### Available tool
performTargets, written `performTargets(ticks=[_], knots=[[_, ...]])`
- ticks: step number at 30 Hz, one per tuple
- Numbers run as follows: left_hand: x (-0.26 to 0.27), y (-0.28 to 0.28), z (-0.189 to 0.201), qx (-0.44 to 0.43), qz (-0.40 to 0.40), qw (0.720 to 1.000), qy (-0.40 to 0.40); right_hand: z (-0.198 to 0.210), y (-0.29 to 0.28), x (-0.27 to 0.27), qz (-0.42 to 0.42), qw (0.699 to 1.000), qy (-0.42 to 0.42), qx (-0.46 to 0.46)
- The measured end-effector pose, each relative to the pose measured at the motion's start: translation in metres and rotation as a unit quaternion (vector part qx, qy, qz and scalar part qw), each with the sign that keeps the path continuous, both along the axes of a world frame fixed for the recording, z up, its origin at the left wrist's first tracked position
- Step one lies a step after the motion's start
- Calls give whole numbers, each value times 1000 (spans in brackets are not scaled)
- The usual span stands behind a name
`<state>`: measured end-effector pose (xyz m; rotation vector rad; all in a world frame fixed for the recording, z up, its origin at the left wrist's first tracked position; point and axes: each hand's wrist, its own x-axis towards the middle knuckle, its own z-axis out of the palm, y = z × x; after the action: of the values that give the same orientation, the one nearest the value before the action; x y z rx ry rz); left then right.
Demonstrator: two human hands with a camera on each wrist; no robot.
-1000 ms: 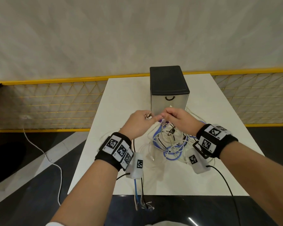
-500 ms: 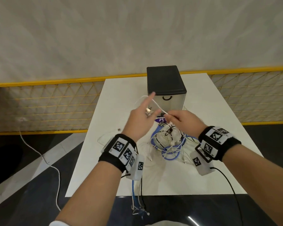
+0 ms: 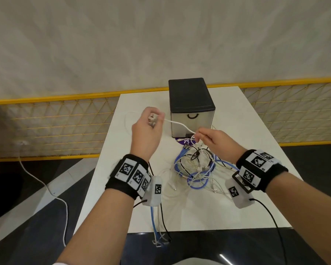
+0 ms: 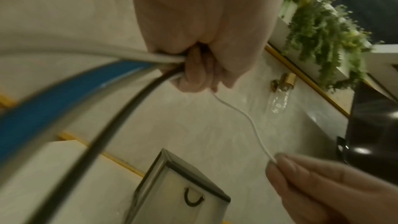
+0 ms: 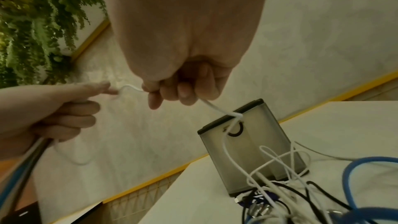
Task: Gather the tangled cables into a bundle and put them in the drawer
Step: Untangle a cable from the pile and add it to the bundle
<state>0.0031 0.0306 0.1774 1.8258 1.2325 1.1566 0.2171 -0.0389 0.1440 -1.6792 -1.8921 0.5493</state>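
On the left, the left hand is raised above the table, its fingers clenched round a small pale plug and a white cable. That cable runs rightward in a slack arc to the right hand, which pinches it between thumb and fingertips just in front of the drawer. The drawer is closed. The tangle of blue, white and black cables lies on the table below and between the 2 wrists, not yet bundled.

Risks, as I judge them: the white cable seems still threaded into the tangle, so a hard pull from the left could tighten a knot or drag the whole heap toward the table edge. A few cable ends already hang over the near edge and could slide off. With both hands occupied and the drawer closed, 1 hand must let go to open it, and loose loops may spring apart then.

The left wrist view shows what the head view hides: blue, grey and black cables also run up into the left hand's fist. The right wrist view shows the white cable dropping from the right hand across the drawer front near its handle, then into the tangle. Only the head view shows the overhanging ends.
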Motion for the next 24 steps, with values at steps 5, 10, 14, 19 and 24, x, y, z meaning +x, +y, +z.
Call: performTargets(ticks=[5, 10, 14, 19, 24], knots=[[18, -14, -6, -23, -125, 989, 76, 14, -5, -15, 10, 999, -13, 35], [10, -14, 0, -10, -103, 994, 22, 12, -33, -18, 45, 998, 17, -49], [2, -18, 3, -45, -168, 981, 89, -3, -61, -30, 81, 982, 53, -162], [4, -44, -2, -88, -260, 942, 195, -22, -91, -53, 111, 938, 115, -308], [5, -70, -18, -110, -321, 897, 283, -53, -108, -64, 149, 932, 25, -328]])
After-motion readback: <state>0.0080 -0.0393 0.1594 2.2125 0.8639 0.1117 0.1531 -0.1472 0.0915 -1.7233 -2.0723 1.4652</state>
